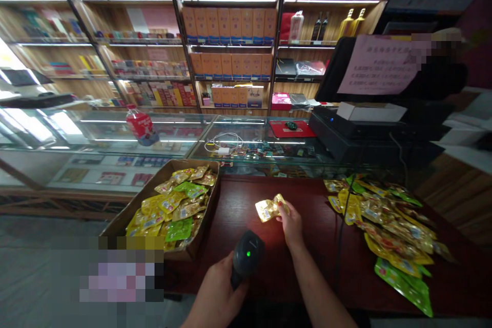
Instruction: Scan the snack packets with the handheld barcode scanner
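Wrapped around the handle of a dark scanner [249, 253] with a green light, the left hand [220, 284] sits low in my view from the head camera. Opposite it, the right hand [291, 223] pinches a gold packet [269, 209] by its right end, over the middle of the dark red table [238, 192]. I see a strip of bare tabletop between the packet and the cardboard box [210, 210], whose right wall bounds that side. On the other side, a thin black cable [347, 205] crosses before the loose heap of packets [400, 225], so the room there is narrower. At the far edge, the glass counter [277, 168] closes off the table. One green packet [403, 284] sticks out from the heap toward the near edge; how close its corner comes, I can't judge well in that dim corner.
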Tool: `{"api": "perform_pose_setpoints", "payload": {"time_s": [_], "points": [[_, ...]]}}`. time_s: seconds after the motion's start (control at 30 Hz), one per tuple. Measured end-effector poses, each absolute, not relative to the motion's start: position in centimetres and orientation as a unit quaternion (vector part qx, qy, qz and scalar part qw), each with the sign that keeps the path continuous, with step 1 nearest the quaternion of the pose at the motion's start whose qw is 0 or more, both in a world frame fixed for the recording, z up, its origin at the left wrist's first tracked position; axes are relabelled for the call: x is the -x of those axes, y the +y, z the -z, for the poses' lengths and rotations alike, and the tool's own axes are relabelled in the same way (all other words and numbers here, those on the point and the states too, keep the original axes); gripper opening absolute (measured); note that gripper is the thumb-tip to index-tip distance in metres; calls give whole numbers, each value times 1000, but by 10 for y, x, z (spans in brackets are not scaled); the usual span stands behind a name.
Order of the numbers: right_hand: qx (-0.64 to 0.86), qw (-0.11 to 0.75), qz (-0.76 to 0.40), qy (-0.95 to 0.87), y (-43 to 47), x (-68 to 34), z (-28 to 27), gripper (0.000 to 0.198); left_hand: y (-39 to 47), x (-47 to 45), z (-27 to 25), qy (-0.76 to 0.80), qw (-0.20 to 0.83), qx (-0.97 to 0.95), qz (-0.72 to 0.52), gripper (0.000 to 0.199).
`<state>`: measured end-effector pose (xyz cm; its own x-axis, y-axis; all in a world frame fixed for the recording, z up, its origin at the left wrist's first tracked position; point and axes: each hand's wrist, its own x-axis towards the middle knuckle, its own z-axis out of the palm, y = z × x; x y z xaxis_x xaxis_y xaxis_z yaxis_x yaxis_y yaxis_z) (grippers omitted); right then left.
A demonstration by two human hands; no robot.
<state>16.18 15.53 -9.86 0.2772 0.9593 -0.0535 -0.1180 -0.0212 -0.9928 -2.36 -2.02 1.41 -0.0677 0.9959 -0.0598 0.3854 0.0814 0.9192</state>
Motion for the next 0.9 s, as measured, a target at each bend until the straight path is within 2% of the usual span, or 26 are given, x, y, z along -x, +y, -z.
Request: {"api": "perform_pose_setpoints", "payload": {"time_s": [0.17,0.33,0.5,0.7,0.8,0.9], "points": [[550,583,-460,-382,156,-161,99,56,-21,25,-8,603,398,-567,-395,24],[555,571,-466,-385,151,-165,90,52,-17,26,40,618,428,-492,-439,7],[526,536,-499,-432,163,-137,51,37,-10,28,88,644,480,-353,-480,34],[397,473,-561,-551,204,0,-22,26,-6,31,95,634,484,-342,-497,43],[383,476,-524,-593,217,46,-36,28,-6,34,99,635,462,-345,-513,45],[425,488,-440,-623,225,28,-21,28,-7,38,97,642,454,-355,-505,49]]}}
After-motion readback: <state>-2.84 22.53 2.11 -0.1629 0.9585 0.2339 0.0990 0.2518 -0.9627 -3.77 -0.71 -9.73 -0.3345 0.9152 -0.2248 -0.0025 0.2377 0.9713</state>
